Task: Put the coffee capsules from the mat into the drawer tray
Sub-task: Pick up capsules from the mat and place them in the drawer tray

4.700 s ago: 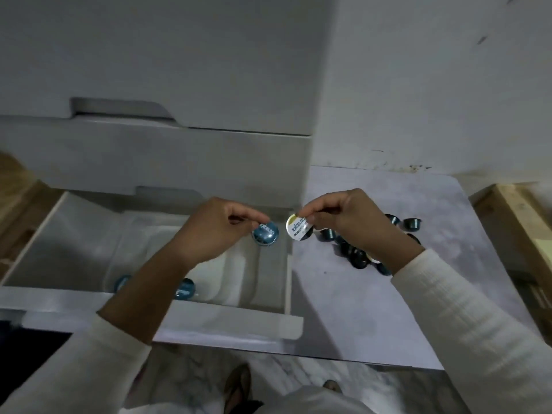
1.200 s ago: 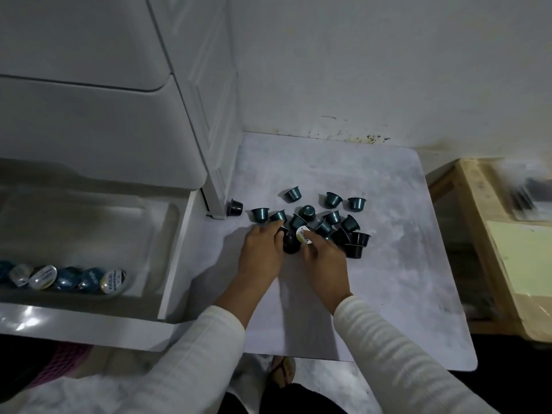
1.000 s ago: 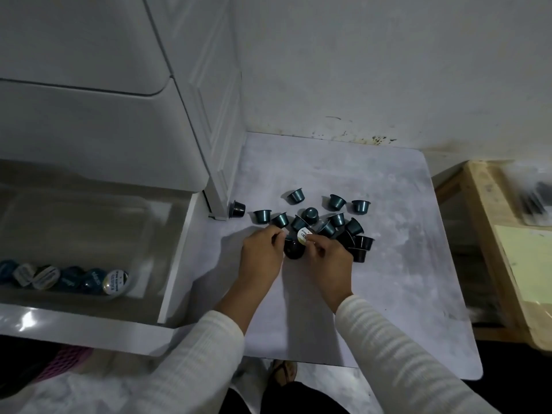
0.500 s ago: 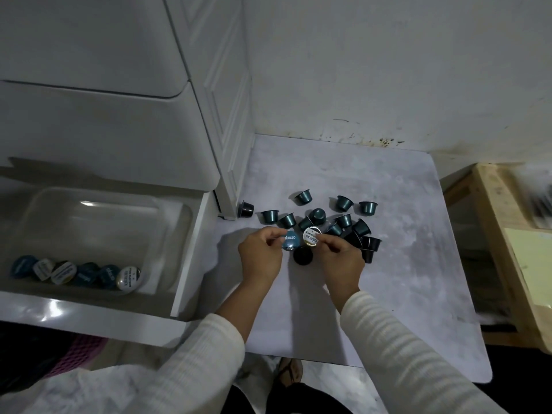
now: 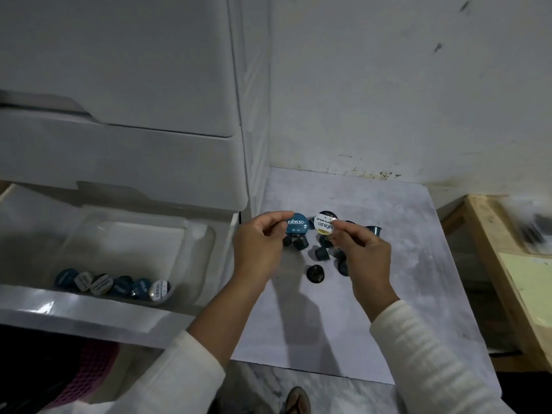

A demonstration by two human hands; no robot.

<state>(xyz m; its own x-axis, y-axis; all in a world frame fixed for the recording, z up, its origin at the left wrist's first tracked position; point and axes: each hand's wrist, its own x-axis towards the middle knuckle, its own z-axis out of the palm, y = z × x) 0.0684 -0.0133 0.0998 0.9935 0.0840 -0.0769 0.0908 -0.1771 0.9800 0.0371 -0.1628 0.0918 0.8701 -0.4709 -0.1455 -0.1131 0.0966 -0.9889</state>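
At far left the clear drawer tray (image 5: 197, 234) holds a row of capsules (image 5: 113, 285) along its front wall, with bare floor behind them. Your left hand (image 5: 258, 249) pinches a blue-lidded capsule (image 5: 296, 227), lid facing you; your right hand (image 5: 363, 252) pinches a white-lidded capsule (image 5: 325, 227) likewise. Both are raised higher above the mat (image 5: 403, 264) than half a second ago, over the loose capsules (image 5: 321, 253).
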